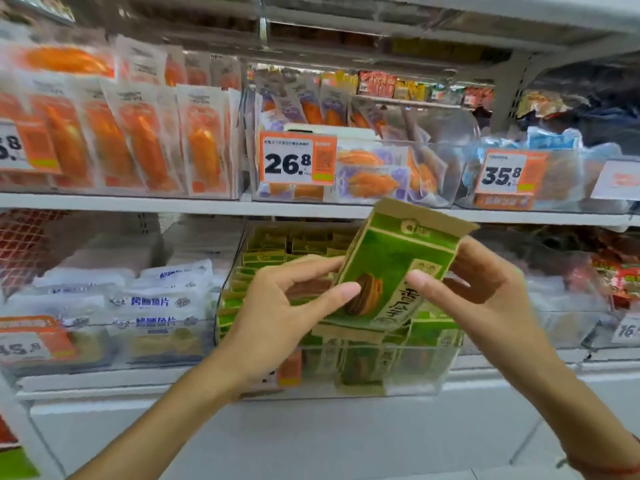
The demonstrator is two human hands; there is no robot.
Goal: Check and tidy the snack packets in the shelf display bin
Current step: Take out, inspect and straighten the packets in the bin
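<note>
While both hands hold it above the clear bin (446, 362), green packet (391, 268) looks light & crinkly, prob. slippery; left hand (277, 306) pinches the left edge, right hand (485, 282) the right; best gripped by edges/seams.

1. Both forearms are bare up to the bottom edge of the view; no sleeve shows on either.
2. The left hand (277, 306) carries no ring, watch or band.
3. The right hand (485, 289) likewise has bare fingers with short, plain nails.
4. Below the right hand, at the wrist, sits a thin red string bracelet (602, 471), partly cut off by the frame edge.
</note>
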